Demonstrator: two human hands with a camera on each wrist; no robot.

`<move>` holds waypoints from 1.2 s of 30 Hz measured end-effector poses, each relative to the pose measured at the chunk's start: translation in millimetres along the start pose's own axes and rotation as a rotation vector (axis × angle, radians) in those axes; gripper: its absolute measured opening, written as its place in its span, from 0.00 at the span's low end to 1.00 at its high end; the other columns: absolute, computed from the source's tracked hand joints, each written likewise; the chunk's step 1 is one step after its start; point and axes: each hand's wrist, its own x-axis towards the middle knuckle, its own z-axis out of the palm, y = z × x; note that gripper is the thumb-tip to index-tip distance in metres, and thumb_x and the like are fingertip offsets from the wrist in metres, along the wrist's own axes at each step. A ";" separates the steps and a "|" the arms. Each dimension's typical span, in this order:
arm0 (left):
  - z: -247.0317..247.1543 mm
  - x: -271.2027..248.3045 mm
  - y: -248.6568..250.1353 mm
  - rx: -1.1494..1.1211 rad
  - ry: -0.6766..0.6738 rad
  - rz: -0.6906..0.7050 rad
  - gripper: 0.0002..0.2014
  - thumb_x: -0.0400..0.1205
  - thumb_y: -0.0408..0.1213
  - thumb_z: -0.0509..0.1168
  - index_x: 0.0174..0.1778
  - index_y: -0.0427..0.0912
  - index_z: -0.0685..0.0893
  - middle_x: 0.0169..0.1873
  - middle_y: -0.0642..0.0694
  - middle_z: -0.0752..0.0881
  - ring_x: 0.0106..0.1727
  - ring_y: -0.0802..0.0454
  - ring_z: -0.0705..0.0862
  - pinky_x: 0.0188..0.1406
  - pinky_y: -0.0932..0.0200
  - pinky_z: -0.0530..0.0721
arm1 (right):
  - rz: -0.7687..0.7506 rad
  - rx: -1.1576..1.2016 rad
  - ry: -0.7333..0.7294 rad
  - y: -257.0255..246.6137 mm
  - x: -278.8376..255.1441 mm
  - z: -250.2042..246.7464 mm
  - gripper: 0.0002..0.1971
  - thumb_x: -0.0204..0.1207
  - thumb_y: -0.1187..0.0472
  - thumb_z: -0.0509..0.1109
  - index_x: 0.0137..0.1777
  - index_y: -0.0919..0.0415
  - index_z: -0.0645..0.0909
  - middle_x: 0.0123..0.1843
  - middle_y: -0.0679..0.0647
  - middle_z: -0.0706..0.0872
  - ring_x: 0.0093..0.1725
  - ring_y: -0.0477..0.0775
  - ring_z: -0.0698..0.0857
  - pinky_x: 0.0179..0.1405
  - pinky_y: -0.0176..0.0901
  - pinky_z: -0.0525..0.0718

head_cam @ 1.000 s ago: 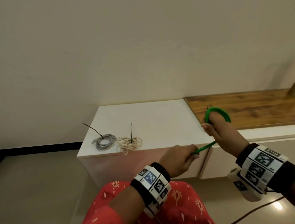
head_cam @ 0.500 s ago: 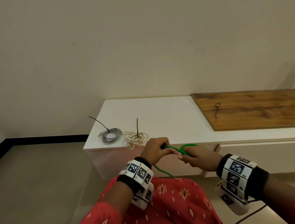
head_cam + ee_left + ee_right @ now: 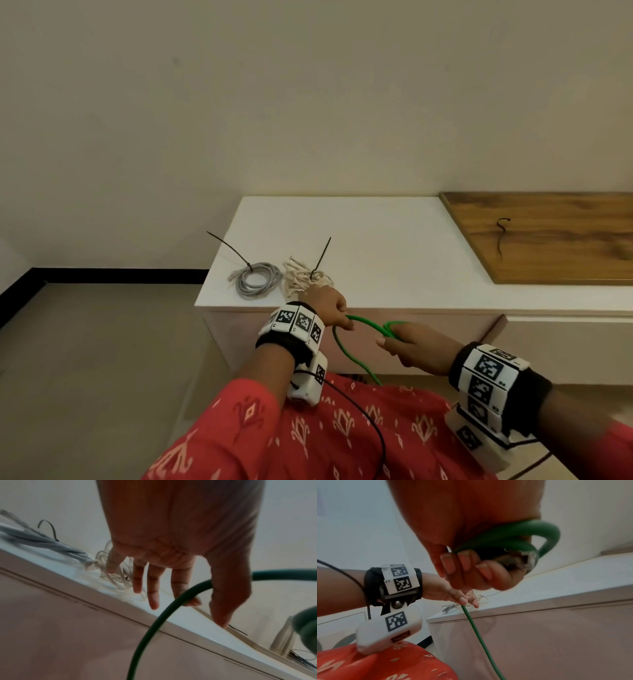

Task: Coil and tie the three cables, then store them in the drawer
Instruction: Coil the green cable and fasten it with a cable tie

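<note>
My right hand [image 3: 402, 341] grips a few coiled loops of the green cable [image 3: 364, 323] in front of the cabinet; in the right wrist view its fingers curl round the loops [image 3: 505, 539]. My left hand [image 3: 339, 317] pinches the same cable [image 3: 171, 605] between thumb and forefinger a short way to the left, other fingers straight. The cable's loose tail hangs down to my lap. A tied grey coil [image 3: 255, 281] and a tied cream coil [image 3: 301, 282] lie on the white cabinet top [image 3: 394, 246], just behind my left hand.
A loose black zip tie [image 3: 501, 236] lies on the wooden board [image 3: 565, 253] at the right. The pale drawer fronts [image 3: 445, 342] below the top are closed. My red-clad knees are right under the hands. Floor lies to the left.
My right hand has brought the green loops down from above the wooden board to the cabinet's front edge. The left hand met it there and now holds the cable slightly further left.
</note>
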 end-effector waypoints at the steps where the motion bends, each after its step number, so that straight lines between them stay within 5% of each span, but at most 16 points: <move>1: 0.1 1.2 1.1 0.004 0.022 0.018 0.12 0.69 0.48 0.74 0.32 0.43 0.83 0.31 0.47 0.80 0.42 0.49 0.79 0.40 0.56 0.76 | 0.005 0.037 -0.001 1.4 0.3 -0.8 0.17 0.82 0.49 0.55 0.31 0.51 0.67 0.26 0.46 0.73 0.25 0.42 0.71 0.33 0.38 0.71; 3: -1.4 -0.4 5.8 -0.050 0.048 0.072 0.11 0.72 0.44 0.73 0.39 0.39 0.85 0.39 0.42 0.82 0.47 0.46 0.79 0.45 0.54 0.76 | 0.017 0.194 -0.014 3.1 0.3 -4.3 0.18 0.82 0.52 0.56 0.30 0.54 0.67 0.24 0.48 0.71 0.21 0.42 0.68 0.27 0.34 0.68; 7: -8.8 -13.6 16.6 -0.405 0.097 0.248 0.13 0.75 0.39 0.70 0.25 0.47 0.80 0.23 0.53 0.80 0.30 0.55 0.77 0.36 0.58 0.73 | 0.034 0.599 -0.006 -1.3 -10.1 -22.4 0.19 0.82 0.56 0.57 0.29 0.59 0.65 0.18 0.50 0.65 0.17 0.47 0.61 0.18 0.36 0.60; 13: -16.6 -30.3 37.8 -0.837 0.297 0.318 0.13 0.78 0.38 0.63 0.26 0.45 0.78 0.15 0.56 0.77 0.19 0.64 0.75 0.32 0.58 0.82 | -0.094 1.274 -0.189 -14.8 -42.6 -64.2 0.19 0.74 0.47 0.61 0.25 0.56 0.69 0.13 0.46 0.65 0.12 0.43 0.62 0.13 0.33 0.63; 18: -9.3 -43.5 54.2 -0.697 0.508 0.363 0.12 0.78 0.48 0.54 0.30 0.52 0.75 0.21 0.54 0.67 0.20 0.63 0.67 0.23 0.70 0.66 | -0.380 1.623 -0.214 -20.3 -60.0 -99.2 0.13 0.69 0.51 0.64 0.27 0.56 0.73 0.13 0.46 0.70 0.14 0.44 0.62 0.15 0.34 0.68; 23: 6.0 -50.3 67.7 -0.350 0.512 0.344 0.06 0.85 0.36 0.51 0.51 0.43 0.74 0.22 0.55 0.68 0.21 0.57 0.69 0.24 0.61 0.63 | -0.531 1.843 0.117 -27.3 -67.9 -110.1 0.16 0.73 0.53 0.55 0.26 0.56 0.73 0.14 0.46 0.68 0.16 0.45 0.59 0.16 0.34 0.69; 26: 13.7 -59.8 84.0 -0.165 0.485 0.322 0.08 0.86 0.36 0.50 0.57 0.40 0.71 0.28 0.47 0.78 0.34 0.40 0.80 0.31 0.57 0.66 | -0.585 1.855 0.303 -33.4 -68.9 -109.8 0.16 0.74 0.51 0.55 0.27 0.55 0.71 0.17 0.46 0.67 0.17 0.44 0.66 0.19 0.34 0.72; 32: 18.2 -65.7 112.5 0.045 0.490 0.351 0.11 0.86 0.37 0.50 0.62 0.41 0.71 0.51 0.40 0.85 0.43 0.37 0.84 0.37 0.53 0.73 | -0.539 1.361 0.576 -27.6 -61.9 -101.3 0.17 0.84 0.52 0.47 0.35 0.56 0.68 0.22 0.47 0.71 0.25 0.48 0.72 0.35 0.40 0.74; 34: 15.5 -64.3 111.8 0.115 0.570 0.399 0.11 0.85 0.37 0.50 0.61 0.41 0.72 0.50 0.42 0.85 0.40 0.38 0.84 0.34 0.53 0.73 | -0.537 1.185 0.605 -22.5 -58.1 -98.0 0.16 0.83 0.50 0.50 0.37 0.57 0.68 0.23 0.46 0.74 0.28 0.47 0.74 0.35 0.37 0.78; 36: 12.6 -63.7 109.9 0.221 0.638 0.440 0.09 0.81 0.39 0.50 0.52 0.44 0.73 0.37 0.46 0.87 0.24 0.45 0.83 0.20 0.59 0.71 | -0.524 1.031 0.632 -17.9 -53.5 -94.1 0.16 0.80 0.46 0.53 0.39 0.56 0.68 0.24 0.46 0.76 0.29 0.47 0.75 0.37 0.37 0.78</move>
